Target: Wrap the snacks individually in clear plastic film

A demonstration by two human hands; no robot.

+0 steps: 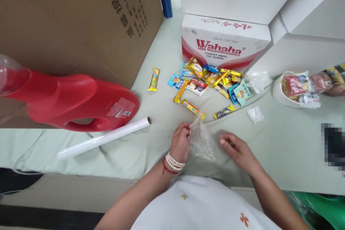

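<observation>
My left hand (181, 142), with beads at the wrist, pinches the edge of a clear plastic bag (202, 142). The bag hangs limp towards my right hand (238, 151), which is a short way off. That hand is loosely curled, its thumb and fingers a little apart, and I see nothing in it. Just beyond the bag lies a yellow and orange wrapped snack bar (192, 108). A dark snack bar with yellow ends (224, 111) is farther right. Behind them is a loose pile of wrapped snacks (212, 79).
A Wahaha carton (225, 45) stands behind the snacks. On the left are a big cardboard box (81, 25), a red jug (81, 97) lying over and a white roll (105, 138). At right, a white bowl (281, 91) holds snacks, near a crumpled clear wrapper (254, 114).
</observation>
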